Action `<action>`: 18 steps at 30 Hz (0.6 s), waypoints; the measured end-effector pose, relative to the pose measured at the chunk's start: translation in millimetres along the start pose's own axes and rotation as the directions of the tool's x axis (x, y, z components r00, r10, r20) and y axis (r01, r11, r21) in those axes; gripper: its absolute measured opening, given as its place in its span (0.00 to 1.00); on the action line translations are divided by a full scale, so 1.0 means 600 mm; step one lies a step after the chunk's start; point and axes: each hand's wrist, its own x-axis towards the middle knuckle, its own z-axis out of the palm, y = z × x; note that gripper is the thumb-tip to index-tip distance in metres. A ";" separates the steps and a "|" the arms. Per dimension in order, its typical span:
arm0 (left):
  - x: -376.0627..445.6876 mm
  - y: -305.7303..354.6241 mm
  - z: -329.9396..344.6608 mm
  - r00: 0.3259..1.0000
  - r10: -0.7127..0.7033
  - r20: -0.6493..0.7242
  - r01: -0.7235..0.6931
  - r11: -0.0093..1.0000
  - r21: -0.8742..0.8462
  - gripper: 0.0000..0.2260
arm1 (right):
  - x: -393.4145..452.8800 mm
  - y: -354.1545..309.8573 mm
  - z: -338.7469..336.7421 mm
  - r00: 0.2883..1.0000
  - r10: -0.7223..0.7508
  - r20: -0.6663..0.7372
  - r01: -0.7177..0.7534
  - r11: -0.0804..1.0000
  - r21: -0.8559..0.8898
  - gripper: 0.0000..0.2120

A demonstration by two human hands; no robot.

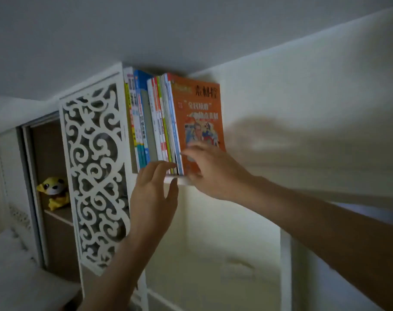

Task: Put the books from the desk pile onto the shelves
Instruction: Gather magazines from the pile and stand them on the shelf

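Reaching up toward a high white shelf (182, 181) just under the ceiling, a person has both bare hands at a row of books (155, 122) standing upright there. The row is packed against a white fretwork side panel (94, 171) on its left. Its right end is open, with only bare wall beyond it. The outermost book is a thin orange magazine (197, 117), front cover facing out, leaning slightly over that open end.

The right hand (207, 169) lies against the lower part of the orange cover, fingers fairly straight and spread, pressing or steadying rather than gripping. The left hand (154, 189) is just below the bottom of the spines, fingers loosely spread and holding nothing, fingertips near the shelf's front edge. The picture is dim and the hands slightly blurred, so exact contact is hard to judge.

To the left, a yellow plush toy (54, 190) sits in a brown cubby. The desk and its pile are out of view, so how many books remain cannot be told.

The likely trouble is at the open end. Nothing props the orange magazine there, and it looks thin and floppy. If the right hand lets go while it leans, it may slump or slide off the shelf, and the neighbouring thin books could fan out after it. Because the shelf is high and reached at arm's length, a falling book would be hard to catch
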 end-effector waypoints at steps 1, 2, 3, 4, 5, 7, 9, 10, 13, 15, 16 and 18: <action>-0.034 0.023 -0.008 1.000 0.010 0.021 -0.010 1.000 -0.028 0.12 | -0.052 -0.024 -0.018 0.994 -0.088 -0.059 0.087 0.996 -0.028 0.13; -0.074 0.050 -0.014 0.997 0.019 0.076 -0.014 0.998 -0.069 0.09 | -0.112 -0.046 -0.040 0.984 -0.149 -0.101 0.148 0.989 -0.023 0.10; -0.117 0.077 -0.016 0.989 0.027 0.146 -0.009 0.993 -0.121 0.06 | -0.177 -0.057 -0.057 0.977 -0.172 -0.125 0.173 0.985 0.002 0.09; -0.161 0.108 -0.016 0.974 0.031 0.227 0.011 0.984 -0.180 0.05 | -0.247 -0.055 -0.069 0.980 -0.159 -0.120 0.163 0.986 0.025 0.09; -0.206 0.142 -0.012 0.947 0.030 0.318 0.048 0.972 -0.231 0.04 | -0.318 -0.045 -0.079 0.990 -0.111 -0.084 0.114 0.993 0.030 0.09; -0.300 0.211 0.010 0.856 0.048 0.515 0.118 0.952 -0.284 0.03 | -0.466 -0.013 -0.096 0.994 0.088 0.067 -0.089 0.996 0.012 0.09; -0.399 0.285 0.042 0.721 0.069 0.690 0.223 0.919 -0.325 0.03 | -0.622 0.027 -0.112 0.893 0.361 0.268 -0.361 0.931 -0.051 0.09; -0.446 0.320 0.060 0.644 0.071 0.762 0.301 0.892 -0.338 0.03 | -0.699 0.049 -0.120 0.795 0.485 0.363 -0.482 0.870 -0.107 0.09; -0.573 0.415 0.118 0.430 0.120 0.895 0.411 0.857 -0.312 0.06 | -0.914 0.097 -0.140 0.408 0.763 0.502 -0.710 0.611 -0.351 0.14; -0.650 0.464 0.154 0.314 0.160 0.936 0.429 0.856 -0.290 0.09 | -1.028 0.099 -0.149 0.221 0.841 0.494 -0.783 0.455 -0.424 0.19; -0.684 0.484 0.169 0.267 0.178 0.947 0.431 0.857 -0.282 0.10 | -1.072 0.095 -0.151 0.137 0.866 0.480 -0.811 0.377 -0.448 0.22; -0.749 0.522 0.197 0.206 0.221 0.953 0.460 0.838 -0.294 0.11 | -1.148 0.083 -0.145 -0.018 0.897 0.443 -0.805 0.249 -0.538 0.27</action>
